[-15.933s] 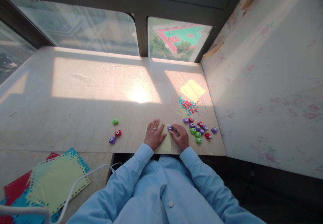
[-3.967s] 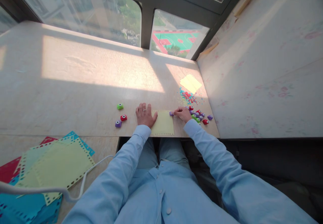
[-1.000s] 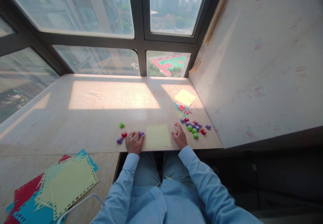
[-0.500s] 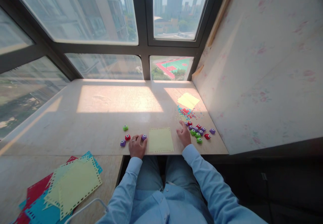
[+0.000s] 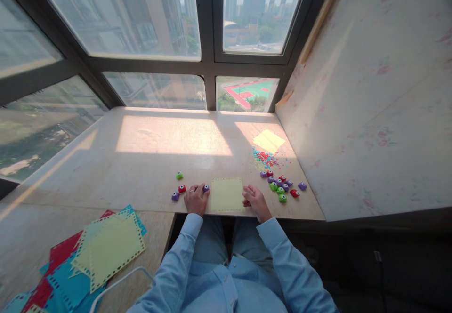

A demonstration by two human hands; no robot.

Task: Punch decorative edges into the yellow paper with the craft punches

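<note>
A pale yellow sheet of paper (image 5: 226, 194), with small holes along its edges, lies flat near the table's front edge. By its left side, my left hand (image 5: 196, 201) is closed on a small purple craft punch (image 5: 206, 188) with an eye-like top. My right hand (image 5: 256, 203) is at the sheet's right edge with its fingers curled in; whether they grip the paper or something small is hidden. Left of my left hand sit a red punch (image 5: 181, 188), another purple punch (image 5: 175, 196) and a green punch (image 5: 179, 175).
Several purple, red and green punches (image 5: 281, 190) cluster at the right. Behind them are scattered paper bits (image 5: 265, 158) and a yellow stack of paper (image 5: 269, 141). At lower left, red, blue and yellow punched sheets (image 5: 115, 247) overlap beside a white cable (image 5: 122, 280). A wall (image 5: 353, 129) bounds the right.
My right hand has moved from beside the punch cluster back to the sheet's right edge, its fingers curling. My left hand still holds the purple punch. The view has shifted slightly.
</note>
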